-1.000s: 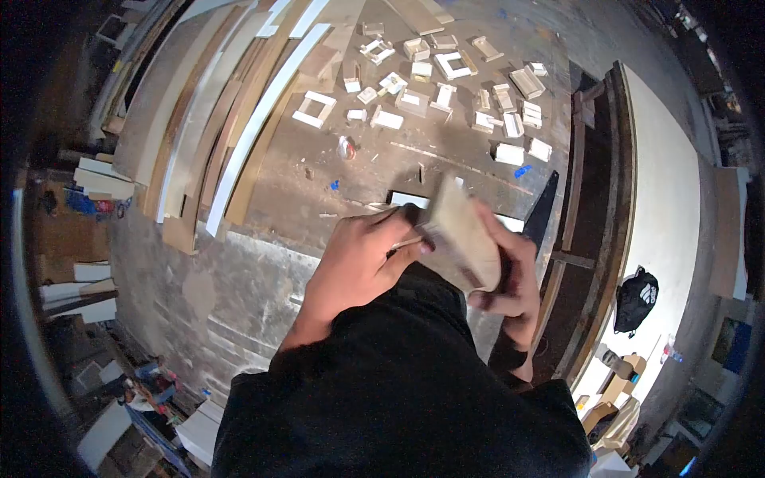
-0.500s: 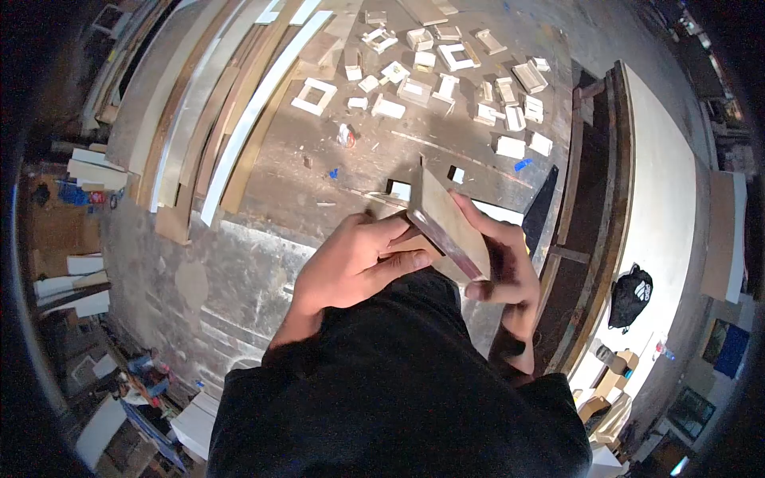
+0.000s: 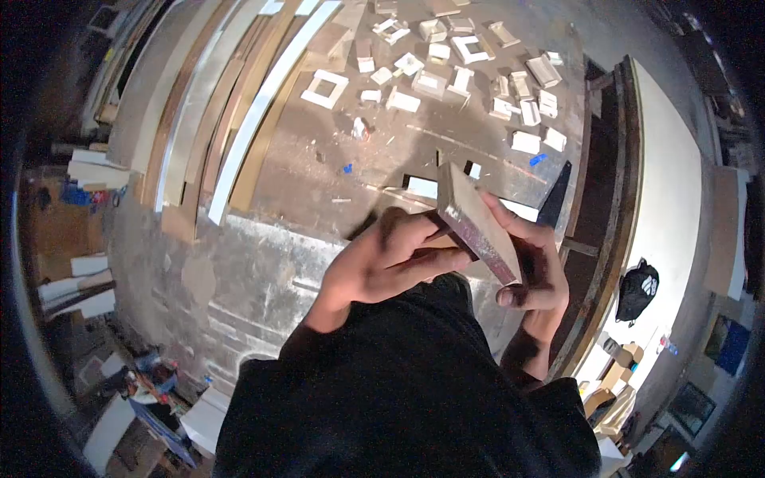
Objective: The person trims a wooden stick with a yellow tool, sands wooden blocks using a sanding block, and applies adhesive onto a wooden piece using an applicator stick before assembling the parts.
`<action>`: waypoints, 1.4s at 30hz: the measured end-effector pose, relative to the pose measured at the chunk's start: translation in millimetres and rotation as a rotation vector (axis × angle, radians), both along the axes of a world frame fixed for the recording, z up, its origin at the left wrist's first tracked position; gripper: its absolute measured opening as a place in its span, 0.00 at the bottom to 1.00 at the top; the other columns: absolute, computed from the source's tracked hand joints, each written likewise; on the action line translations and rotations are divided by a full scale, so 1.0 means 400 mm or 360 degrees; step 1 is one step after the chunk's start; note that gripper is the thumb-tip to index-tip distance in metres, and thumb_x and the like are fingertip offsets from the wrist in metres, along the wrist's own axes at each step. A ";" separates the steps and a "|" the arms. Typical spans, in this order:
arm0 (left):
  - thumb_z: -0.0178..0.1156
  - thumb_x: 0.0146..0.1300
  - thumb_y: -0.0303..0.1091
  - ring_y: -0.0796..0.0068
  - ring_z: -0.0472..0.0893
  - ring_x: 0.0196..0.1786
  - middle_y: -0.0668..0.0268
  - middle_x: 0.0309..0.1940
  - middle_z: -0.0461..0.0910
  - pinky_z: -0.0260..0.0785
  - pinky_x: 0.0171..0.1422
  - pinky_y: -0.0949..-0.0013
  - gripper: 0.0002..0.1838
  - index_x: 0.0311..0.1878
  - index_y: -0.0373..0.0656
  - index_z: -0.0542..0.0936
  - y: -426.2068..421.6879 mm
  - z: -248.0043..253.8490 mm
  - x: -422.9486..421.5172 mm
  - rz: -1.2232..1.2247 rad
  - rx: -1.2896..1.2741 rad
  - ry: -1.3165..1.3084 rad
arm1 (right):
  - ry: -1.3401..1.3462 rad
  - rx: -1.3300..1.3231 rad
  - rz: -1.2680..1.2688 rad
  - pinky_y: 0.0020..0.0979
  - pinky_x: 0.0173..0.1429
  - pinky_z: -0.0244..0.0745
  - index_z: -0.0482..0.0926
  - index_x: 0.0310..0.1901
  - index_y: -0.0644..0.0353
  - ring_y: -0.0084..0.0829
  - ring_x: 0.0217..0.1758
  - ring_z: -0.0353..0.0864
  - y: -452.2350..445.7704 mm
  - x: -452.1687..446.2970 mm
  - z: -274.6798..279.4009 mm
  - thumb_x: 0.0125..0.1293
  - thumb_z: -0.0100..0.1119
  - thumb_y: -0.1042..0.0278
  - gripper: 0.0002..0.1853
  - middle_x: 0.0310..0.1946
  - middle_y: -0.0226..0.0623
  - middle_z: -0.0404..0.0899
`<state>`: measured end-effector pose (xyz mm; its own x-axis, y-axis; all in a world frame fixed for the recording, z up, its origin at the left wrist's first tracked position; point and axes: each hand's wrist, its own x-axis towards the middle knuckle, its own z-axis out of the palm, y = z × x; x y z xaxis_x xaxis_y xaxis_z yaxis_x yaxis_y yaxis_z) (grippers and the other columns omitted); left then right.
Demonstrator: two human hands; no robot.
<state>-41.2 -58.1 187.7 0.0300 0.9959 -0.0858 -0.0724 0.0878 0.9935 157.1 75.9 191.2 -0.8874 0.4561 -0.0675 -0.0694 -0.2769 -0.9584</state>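
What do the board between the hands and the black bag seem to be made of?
Board: probably wood or fibreboard, unpolished, with a pale, matte face and a patchy reddish-brown edge.
Bag: likely fabric, perhaps synthetic, given its soft, lumpy outline; white print on it.

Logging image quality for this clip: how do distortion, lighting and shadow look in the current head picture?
Head view: fisheye distortion bows the white strip and blackens the corners; head view: the pale panel is bright, while the black clothing loses detail; head view: soft shadow darkens the work surface beyond the wooden piece, whose edges read fairly clearly.
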 end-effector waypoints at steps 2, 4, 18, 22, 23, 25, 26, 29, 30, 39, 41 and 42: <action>0.68 0.63 0.36 0.59 0.82 0.33 0.54 0.35 0.82 0.73 0.41 0.62 0.18 0.47 0.32 0.76 -0.023 0.032 -0.044 0.0120 -0.0184 -0.0045 | -0.0404 0.0267 0.0039 0.33 0.76 0.52 0.65 0.70 0.70 0.34 0.67 0.72 0.030 0.021 -0.023 0.34 0.74 0.72 0.53 0.65 0.46 0.74; 0.69 0.61 0.36 0.56 0.82 0.33 0.53 0.35 0.82 0.72 0.41 0.61 0.18 0.46 0.32 0.76 -0.040 0.035 -0.082 0.0196 0.0077 0.0161 | -0.0925 0.0626 0.0137 0.34 0.76 0.54 0.65 0.70 0.72 0.36 0.69 0.70 0.047 0.035 -0.046 0.37 0.74 0.75 0.51 0.66 0.49 0.73; 0.67 0.64 0.34 0.58 0.84 0.30 0.56 0.30 0.83 0.72 0.34 0.65 0.14 0.40 0.34 0.75 -0.057 -0.010 -0.174 0.0228 0.0420 0.0573 | 0.0130 0.0303 -0.0080 0.38 0.80 0.44 0.63 0.70 0.73 0.45 0.76 0.61 -0.074 -0.117 0.001 0.34 0.78 0.65 0.56 0.71 0.56 0.64; 0.64 0.65 0.32 0.58 0.87 0.36 0.53 0.31 0.83 0.74 0.37 0.64 0.11 0.42 0.35 0.75 -0.055 -0.022 -0.171 0.0322 0.0538 0.0513 | -0.0024 0.0320 -0.0009 0.34 0.78 0.46 0.61 0.72 0.72 0.36 0.74 0.62 -0.065 -0.174 -0.015 0.38 0.76 0.67 0.55 0.70 0.51 0.66; 0.64 0.65 0.32 0.58 0.87 0.36 0.52 0.31 0.82 0.74 0.36 0.64 0.11 0.42 0.35 0.75 -0.058 -0.018 -0.181 0.0355 0.0481 0.0554 | -0.0059 0.0329 0.0046 0.33 0.77 0.47 0.60 0.72 0.73 0.34 0.74 0.62 -0.058 -0.179 -0.025 0.39 0.76 0.67 0.55 0.70 0.50 0.67; 0.64 0.65 0.32 0.58 0.87 0.36 0.51 0.31 0.82 0.74 0.36 0.64 0.11 0.41 0.35 0.76 -0.046 -0.015 -0.206 0.0421 0.0451 0.0616 | -0.0135 0.0253 0.0003 0.34 0.77 0.48 0.60 0.72 0.73 0.35 0.73 0.64 -0.052 -0.184 -0.017 0.40 0.75 0.67 0.54 0.70 0.50 0.67; 0.65 0.65 0.33 0.60 0.87 0.35 0.51 0.30 0.81 0.73 0.35 0.64 0.11 0.41 0.35 0.76 -0.045 -0.020 -0.207 0.0353 0.0434 0.0665 | -0.0124 0.0320 0.0055 0.34 0.77 0.48 0.61 0.71 0.74 0.34 0.73 0.63 -0.045 -0.189 -0.009 0.41 0.74 0.69 0.53 0.70 0.50 0.66; 0.65 0.65 0.32 0.67 0.81 0.26 0.56 0.25 0.78 0.69 0.33 0.67 0.11 0.37 0.36 0.73 -0.043 -0.056 -0.194 0.0361 0.0550 0.0500 | -0.0003 0.0168 -0.0105 0.34 0.77 0.47 0.63 0.71 0.73 0.34 0.74 0.62 -0.071 -0.181 -0.025 0.42 0.74 0.71 0.50 0.72 0.49 0.65; 0.65 0.66 0.32 0.69 0.80 0.26 0.56 0.25 0.78 0.69 0.33 0.68 0.11 0.37 0.36 0.73 -0.036 -0.033 -0.201 0.0396 0.0484 0.0517 | -0.0052 0.0234 -0.0035 0.34 0.77 0.48 0.64 0.70 0.73 0.34 0.74 0.63 -0.051 -0.182 -0.039 0.42 0.74 0.71 0.49 0.72 0.48 0.65; 0.58 0.70 0.45 0.74 0.79 0.31 0.57 0.33 0.79 0.71 0.36 0.71 0.19 0.48 0.35 0.77 -0.072 -0.126 -0.263 0.0767 0.0225 0.0582 | -0.0309 0.0215 -0.0111 0.35 0.78 0.51 0.61 0.71 0.74 0.34 0.75 0.62 -0.041 -0.146 -0.067 0.43 0.74 0.80 0.50 0.72 0.48 0.63; 0.53 0.73 0.45 0.71 0.79 0.36 0.56 0.40 0.79 0.72 0.42 0.70 0.22 0.56 0.35 0.78 -0.077 -0.106 -0.252 0.0887 0.0114 0.0540 | -0.0255 0.0249 -0.0189 0.36 0.78 0.51 0.57 0.72 0.76 0.35 0.75 0.61 -0.058 -0.149 -0.092 0.42 0.73 0.83 0.52 0.72 0.48 0.63; 0.53 0.73 0.44 0.72 0.79 0.40 0.57 0.40 0.79 0.72 0.46 0.69 0.22 0.57 0.34 0.77 -0.070 -0.109 -0.260 0.0626 0.0037 0.0160 | -0.0293 0.0281 -0.0231 0.36 0.78 0.50 0.57 0.72 0.77 0.35 0.76 0.60 -0.063 -0.151 -0.101 0.42 0.73 0.83 0.52 0.72 0.49 0.62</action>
